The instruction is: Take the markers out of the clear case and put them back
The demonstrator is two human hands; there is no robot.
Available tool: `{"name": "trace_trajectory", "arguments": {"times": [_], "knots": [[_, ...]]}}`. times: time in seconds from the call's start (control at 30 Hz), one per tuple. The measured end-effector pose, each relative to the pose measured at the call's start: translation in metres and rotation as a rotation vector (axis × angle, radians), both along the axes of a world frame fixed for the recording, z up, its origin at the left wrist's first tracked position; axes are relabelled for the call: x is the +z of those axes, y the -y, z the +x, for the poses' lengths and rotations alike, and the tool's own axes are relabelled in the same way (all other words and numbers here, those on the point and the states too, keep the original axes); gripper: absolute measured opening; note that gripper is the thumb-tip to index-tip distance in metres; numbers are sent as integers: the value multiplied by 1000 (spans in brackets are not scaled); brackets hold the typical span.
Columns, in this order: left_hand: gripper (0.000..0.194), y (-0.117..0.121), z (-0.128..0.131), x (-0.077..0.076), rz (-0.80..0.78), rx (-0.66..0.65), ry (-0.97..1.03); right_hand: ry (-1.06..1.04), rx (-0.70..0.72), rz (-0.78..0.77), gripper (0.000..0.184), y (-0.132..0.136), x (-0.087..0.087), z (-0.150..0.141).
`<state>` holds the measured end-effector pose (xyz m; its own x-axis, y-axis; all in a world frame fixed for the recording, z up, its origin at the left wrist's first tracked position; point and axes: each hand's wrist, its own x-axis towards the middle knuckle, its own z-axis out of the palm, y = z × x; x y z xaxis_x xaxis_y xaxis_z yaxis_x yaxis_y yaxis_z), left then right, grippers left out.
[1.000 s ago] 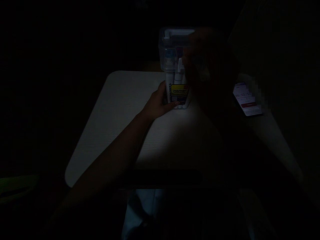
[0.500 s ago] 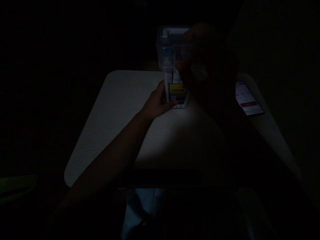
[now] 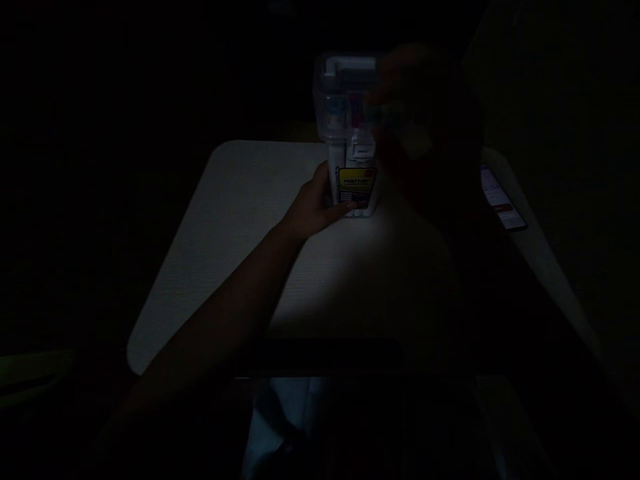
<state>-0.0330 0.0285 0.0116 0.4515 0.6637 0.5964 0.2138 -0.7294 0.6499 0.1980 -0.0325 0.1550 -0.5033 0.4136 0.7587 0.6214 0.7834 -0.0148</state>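
An upright clear plastic marker case with a yellow and black "Marker" label stands on the table. White markers and several coloured caps show through its walls, and its lid sits over the top. Wrapped round the lower left of the case, my left hand has its thumb across the front by the label. My right hand is very dark and somewhat blurred at the upper right of the case. Its thumb and fingers are apart beside the lid; contact is hard to make out. A white latch shows on the front.
The pale tabletop has rounded corners. A lit phone lies at its right side, partly behind my right arm. A greenish object is at the lower left. The surroundings are nearly black.
My right hand has drawn back a little to the right from the case front, uncovering the latch and more of the label. It now covers more of the phone. My left hand stays put.
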Motion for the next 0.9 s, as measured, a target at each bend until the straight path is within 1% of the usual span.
{"name": "trace_trajectory", "arguments": {"times": [0.17, 0.27, 0.4, 0.53, 0.67, 0.73, 0.83, 0.9], "knots": [[103, -1, -1, -2, 21, 3, 9, -56, 60, 50, 54, -9, -7, 6], [101, -1, -3, -1, 36, 0, 4, -87, 75, 22, 63, -15, -11, 7], [96, 0, -4, 1, 41, -7, 7, -112, 80, -77, 82, -22, -14, 8], [96, 1, -4, 4, 33, 6, -8, -143, 76, -169, 98, -27, -15, 8], [97, 2, -5, 5, 22, 26, -21, -209, 99, -318, 116, -33, -15, 9], [96, 3, -6, 4, 28, 31, -27, -222, 109, -366, 120, -39, -14, 12], [93, 3, -6, 3, 32, 28, -36, -258, 112, -395, 118, -47, -11, 16], [92, 3, -6, 2, 27, 19, -40, -291, 106, -437, 123, -47, -9, 16]]}}
